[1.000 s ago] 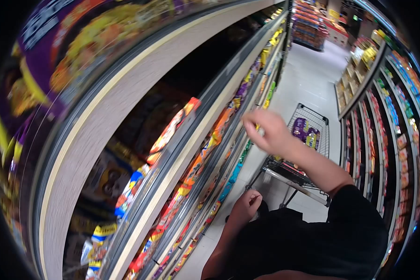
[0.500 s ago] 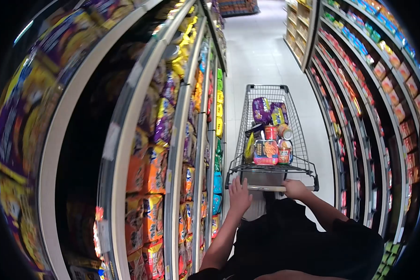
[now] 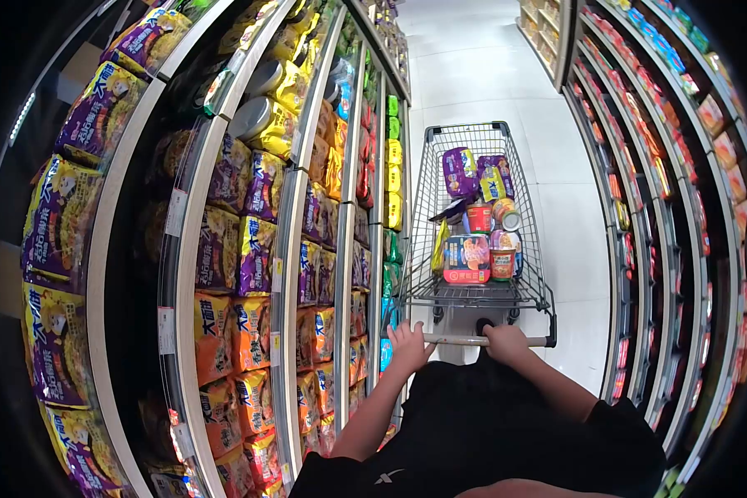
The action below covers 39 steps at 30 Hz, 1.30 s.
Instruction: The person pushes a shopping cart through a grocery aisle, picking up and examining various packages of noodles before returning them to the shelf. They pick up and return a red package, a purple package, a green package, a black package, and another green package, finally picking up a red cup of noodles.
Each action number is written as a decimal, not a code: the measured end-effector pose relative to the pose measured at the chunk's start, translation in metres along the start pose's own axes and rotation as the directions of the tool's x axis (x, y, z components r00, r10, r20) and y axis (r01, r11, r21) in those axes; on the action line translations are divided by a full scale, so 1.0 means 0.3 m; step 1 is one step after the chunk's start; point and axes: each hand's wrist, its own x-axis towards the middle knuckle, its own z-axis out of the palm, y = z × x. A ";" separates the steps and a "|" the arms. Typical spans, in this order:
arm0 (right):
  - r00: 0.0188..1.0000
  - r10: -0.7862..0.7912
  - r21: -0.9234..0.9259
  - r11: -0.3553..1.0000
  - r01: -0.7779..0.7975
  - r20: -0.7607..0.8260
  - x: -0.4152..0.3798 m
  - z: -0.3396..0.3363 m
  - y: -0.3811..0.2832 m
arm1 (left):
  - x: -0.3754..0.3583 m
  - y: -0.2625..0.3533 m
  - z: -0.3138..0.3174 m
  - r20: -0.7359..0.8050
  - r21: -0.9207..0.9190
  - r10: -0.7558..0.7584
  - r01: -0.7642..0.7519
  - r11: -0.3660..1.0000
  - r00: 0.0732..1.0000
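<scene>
A wire shopping cart (image 3: 531,249) stands in front of me in the aisle. My right hand (image 3: 506,343) is wrapped round its handle (image 3: 456,339). At the handle's left end lies my left hand (image 3: 410,346), its fingers apart and pointing forward, the palm against the bar. Inside the cart are two purple noodle packs (image 3: 460,173), a red can (image 3: 478,218), a tipped tub with a pale lid (image 3: 507,217), a pink-red box (image 3: 466,260), a red-labelled cup (image 3: 502,264) and a yellow-green pouch (image 3: 440,247).
Shelves of purple noodle packs (image 3: 58,217) and orange noodle packs (image 3: 251,334) rise close on the left. On the right run more stocked shelves (image 3: 639,166). The pale floor (image 3: 448,66) stretches ahead between them, with a wooden rack (image 3: 541,35) at the far right.
The view has shifted, showing more of the left shelves, now sharper. The cart appears slightly higher, its basket angled a little differently. Both hands remain at the handle.
</scene>
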 end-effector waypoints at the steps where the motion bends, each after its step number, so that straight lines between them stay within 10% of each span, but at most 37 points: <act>1: 1.000 -0.014 -0.002 1.000 0.014 0.009 0.021 -0.013 0.008 | 0.027 0.010 -0.014 -0.002 -0.003 -0.016 0.016 1.000 1.000; 15: 0.996 0.089 -0.134 0.987 -0.092 -0.029 0.461 -0.318 0.120 | 0.530 -0.012 -0.138 -0.197 -0.094 0.068 -0.087 0.992 0.978; 25: 0.992 0.098 -0.248 0.962 -0.116 -0.083 0.737 -0.436 0.188 | 0.567 -0.081 -0.256 -0.357 -0.570 0.095 -0.298 0.766 0.929; 31: 0.976 0.215 -0.346 0.919 -0.191 0.031 0.870 -0.485 0.209 | 0.446 -0.325 -0.061 -0.087 -0.877 0.044 -0.097 0.470 0.995; 34: 0.889 0.208 -0.414 0.910 -0.024 0.407 0.943 -0.645 0.059 | 0.414 -0.413 -0.008 -0.028 -0.896 -0.049 -0.003 0.445 0.998; 39: 0.890 -0.413 -0.023 0.905 0.425 0.192 1.158 -1.051 -0.649 | 0.428 -0.492 -0.088 -0.086 -0.900 -0.259 0.036 0.435 0.962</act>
